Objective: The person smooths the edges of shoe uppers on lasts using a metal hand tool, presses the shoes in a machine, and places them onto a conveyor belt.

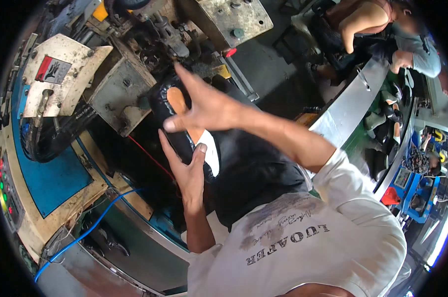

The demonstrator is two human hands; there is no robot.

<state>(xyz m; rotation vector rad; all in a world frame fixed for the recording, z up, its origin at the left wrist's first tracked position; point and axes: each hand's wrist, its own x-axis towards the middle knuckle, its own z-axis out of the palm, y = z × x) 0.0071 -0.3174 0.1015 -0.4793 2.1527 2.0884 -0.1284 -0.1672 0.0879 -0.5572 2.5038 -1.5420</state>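
Observation:
A black shoe (211, 153) is held bottom up in front of the machine, showing a tan strip and a white section on its underside. My left hand (187, 171) grips its near part, thumb against the white section and fingers along the side. Over the far part reaches my right hand (211, 106), slightly blurred. Its thumb lies across the tan strip and its index finger stretches toward the machine, wide apart. Whether the right hand's other fingers touch the shoe is hidden.
A greasy machine (162, 39) with metal clamps stands just beyond the shoe. A control box (234, 24) with a red button sits right of it. A blue cable (93, 225) runs at lower left. Shoes lie along a green conveyor (355, 133); co-workers sit beyond it.

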